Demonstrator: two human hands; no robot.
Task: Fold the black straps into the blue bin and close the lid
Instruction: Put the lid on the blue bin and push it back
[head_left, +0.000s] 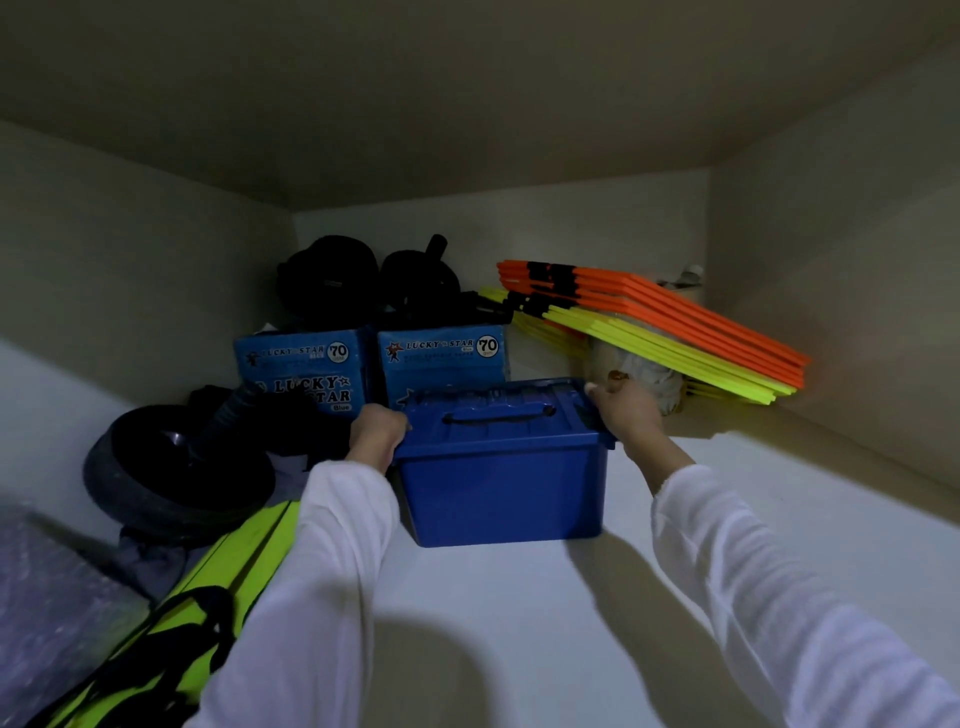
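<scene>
Blue plastic: the blue bin (501, 486) stands on the white shelf (727, 519) inside a cupboard, its lid (506, 415) on top and apparently shut, a black handle lying flat in the lid's recess.
Place: the bin sits near the middle of the shelf, just in front of two blue cartons (374, 364) printed "Lucky Star", and apart from the stack of orange and yellow bars (675, 338) at the right.
Left hand (376, 434): fingers curled round the bin's left rim just under the lid, gripping it.
Right hand (626, 410): fingers curled over the lid's right end, near the back corner, holding it.
Straps: none show outside the bin; whether they lie inside cannot be told. Black gear heaped at the back left is too dark to identify.
Step, as I judge it: the bin is being seated or carried with the lid on, so the folding looks done or is yet to start.
Doing it well: keep both hands level and opposed, press the lid's ends down evenly, and check that each edge sits flush.
Axis: the bin's long side runs left to right across the view, one long wall facing the camera; the handle follows the same line, and the opening faces up.
</scene>
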